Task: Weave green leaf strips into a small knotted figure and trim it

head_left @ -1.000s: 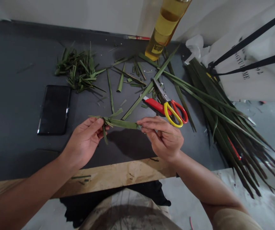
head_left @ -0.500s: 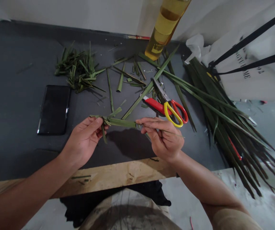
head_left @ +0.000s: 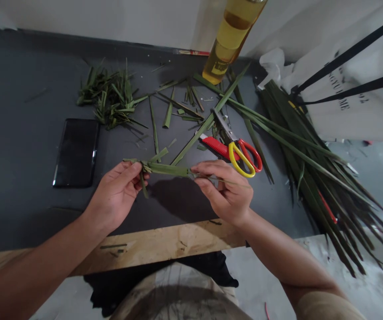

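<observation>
A green leaf strip stretches level between my two hands above the dark table. My left hand pinches its knotted left end between thumb and fingers, where short folded tails stick out upward and down. Closed on the strip's right end is my right hand, and a thin sliver trails from it to the right. Just beyond that hand lie scissors with one yellow and one red handle, resting against a red utility knife. Parts of the strip are covered by my fingers.
A black phone lies left, below a heap of folded leaf pieces. Cut scraps are scattered mid-table. A bottle of yellow liquid stands at the back. Long leaves and a white bag occupy the right side.
My right hand has turned slightly and its fingers have shifted on the strip's right end. The left hand keeps its hold almost unmoved.
</observation>
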`<action>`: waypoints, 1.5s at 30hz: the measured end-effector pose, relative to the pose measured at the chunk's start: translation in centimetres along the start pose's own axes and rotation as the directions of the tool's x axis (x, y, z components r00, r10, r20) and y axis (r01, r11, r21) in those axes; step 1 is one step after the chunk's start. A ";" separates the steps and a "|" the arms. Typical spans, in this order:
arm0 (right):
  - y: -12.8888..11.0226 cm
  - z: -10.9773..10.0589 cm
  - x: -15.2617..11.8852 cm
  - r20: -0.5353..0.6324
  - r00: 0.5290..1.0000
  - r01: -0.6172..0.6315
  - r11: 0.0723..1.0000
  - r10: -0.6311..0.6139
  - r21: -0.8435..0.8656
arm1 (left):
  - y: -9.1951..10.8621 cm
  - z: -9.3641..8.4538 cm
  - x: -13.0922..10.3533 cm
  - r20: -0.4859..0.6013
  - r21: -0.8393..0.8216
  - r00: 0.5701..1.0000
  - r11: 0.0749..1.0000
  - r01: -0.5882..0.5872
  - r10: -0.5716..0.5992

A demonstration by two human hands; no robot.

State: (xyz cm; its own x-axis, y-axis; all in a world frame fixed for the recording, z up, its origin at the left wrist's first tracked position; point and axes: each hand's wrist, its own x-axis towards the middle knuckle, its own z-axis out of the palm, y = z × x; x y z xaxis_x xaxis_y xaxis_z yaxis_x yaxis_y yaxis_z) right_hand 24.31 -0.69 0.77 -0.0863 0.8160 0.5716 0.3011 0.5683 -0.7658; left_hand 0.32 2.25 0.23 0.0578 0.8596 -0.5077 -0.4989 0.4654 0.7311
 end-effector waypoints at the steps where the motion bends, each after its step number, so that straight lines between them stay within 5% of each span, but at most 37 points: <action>1: -0.1 0.1 0.1 -0.006 1.000 -0.003 1.000 0.003 -0.001 | 0.0 0.0 0.0 0.008 -0.005 1.000 1.000 -0.002 0.002; 6: 0.1 0.4 0.1 -0.019 1.000 0.011 1.000 -0.010 0.024 | -0.1 0.1 0.0 0.024 -0.012 1.000 1.000 -0.005 0.006; 12: 1.2 -1.0 1.0 -0.086 0.948 -0.279 0.931 0.306 0.234 | 0.5 0.2 0.2 -0.016 0.022 0.996 0.996 -0.090 0.091; 15: 1.0 -2.2 1.9 -0.185 0.958 -0.202 0.973 0.219 0.108 | 0.4 0.2 0.2 -0.025 0.065 0.976 0.975 -0.215 0.217; 18: 0.4 -2.5 2.2 0.158 0.954 -0.236 0.963 0.255 -0.126 | 0.1 0.2 0.1 -0.055 0.177 0.932 0.923 -0.343 0.357; 22: 0.0 -1.4 1.5 0.433 0.802 -0.380 0.911 0.412 -0.163 | -0.2 0.1 -0.1 -0.027 0.310 0.914 0.873 -0.377 0.404; 25: -0.2 -0.7 1.1 0.466 0.731 -0.473 0.862 0.499 -0.181 | -0.3 -0.1 -0.1 -0.030 0.350 0.922 0.869 -0.351 0.385; 32: -1.1 -0.1 1.0 0.486 0.655 -0.497 0.814 0.578 -0.299 | -0.6 -0.4 0.1 -0.083 0.388 0.937 0.877 -0.283 0.339; 45: -1.8 0.5 1.0 0.440 0.624 -0.572 0.761 0.646 -0.306 | -0.4 -0.3 0.1 -0.087 0.355 0.941 0.893 -0.277 0.327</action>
State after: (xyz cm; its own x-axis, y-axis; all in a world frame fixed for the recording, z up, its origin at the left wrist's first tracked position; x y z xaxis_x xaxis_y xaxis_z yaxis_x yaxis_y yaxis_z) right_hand 23.23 -0.86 2.53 -0.2772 0.9229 -0.2672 0.5687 -0.0666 -0.8199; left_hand 0.27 2.04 -0.26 -0.1834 0.9428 -0.2784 -0.1541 0.2521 0.9553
